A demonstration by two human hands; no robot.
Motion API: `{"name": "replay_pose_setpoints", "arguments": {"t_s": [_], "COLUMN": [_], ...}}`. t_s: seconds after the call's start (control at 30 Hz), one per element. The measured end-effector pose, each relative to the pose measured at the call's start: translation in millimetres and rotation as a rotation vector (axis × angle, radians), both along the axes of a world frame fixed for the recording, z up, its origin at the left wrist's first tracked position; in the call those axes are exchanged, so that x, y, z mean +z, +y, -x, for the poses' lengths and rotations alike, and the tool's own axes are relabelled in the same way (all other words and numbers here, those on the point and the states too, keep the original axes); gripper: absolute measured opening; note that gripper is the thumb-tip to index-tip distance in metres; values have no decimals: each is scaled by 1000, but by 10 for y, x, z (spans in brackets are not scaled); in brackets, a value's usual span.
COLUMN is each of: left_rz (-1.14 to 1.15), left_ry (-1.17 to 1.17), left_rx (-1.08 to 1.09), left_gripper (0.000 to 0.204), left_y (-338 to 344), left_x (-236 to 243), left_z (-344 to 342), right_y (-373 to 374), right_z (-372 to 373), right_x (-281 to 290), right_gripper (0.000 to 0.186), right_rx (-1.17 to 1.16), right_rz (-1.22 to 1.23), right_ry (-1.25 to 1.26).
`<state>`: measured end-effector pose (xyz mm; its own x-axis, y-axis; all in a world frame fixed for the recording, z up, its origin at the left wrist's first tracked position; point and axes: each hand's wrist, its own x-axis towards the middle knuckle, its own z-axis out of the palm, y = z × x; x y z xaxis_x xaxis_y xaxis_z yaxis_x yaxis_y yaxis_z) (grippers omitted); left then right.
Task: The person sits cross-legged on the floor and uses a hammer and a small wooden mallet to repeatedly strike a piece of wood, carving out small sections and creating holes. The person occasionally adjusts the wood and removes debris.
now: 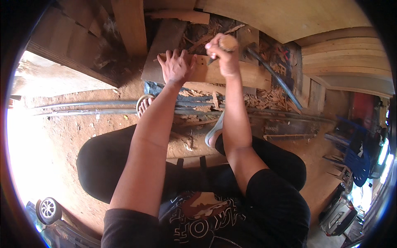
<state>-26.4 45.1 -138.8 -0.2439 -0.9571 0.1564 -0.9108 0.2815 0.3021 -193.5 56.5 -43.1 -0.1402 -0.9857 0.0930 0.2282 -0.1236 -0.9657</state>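
A light wooden board lies crosswise in front of me, with a few small dark holes near its middle. My left hand rests flat on the board's left part, fingers spread. Above the board, just right of the holes, my right hand is closed round a wooden-handled tool. The handle's round end faces up, and a dark narrow tip points down to the left below the fingers. Whether that tip touches the board I cannot tell.
A long dark rod slants across the board's right end. Wood chips litter the ground beside thin pipes. Large planks stand at the far left, and stacked boards at the right. A blue chair stands further right.
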Motion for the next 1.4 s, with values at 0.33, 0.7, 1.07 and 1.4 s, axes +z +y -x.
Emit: {"name": "replay_pose_setpoints", "arguments": {"t_s": [0.33,0.7,1.07,1.4], "left_rz": [64,141,-168,-9], "left_ry": [72,576,758,547], "left_rx": [26,48,-71,-56], "left_gripper": [36,23,25,20], "left_y": [18,-186,-352,-357], "left_x": [-52,-242,282,71], "left_z": [-4,-307,-335,-455], "right_y": [-691,292,308,408], "right_z": [362,913,921,535], "right_x": [1153,726,330,362], "right_gripper": [19,46,52,55], "right_rx": [-80,-33,-49,63], "right_rz": [244,-286,-160,19], "right_ry": [247,866,707,888]}}
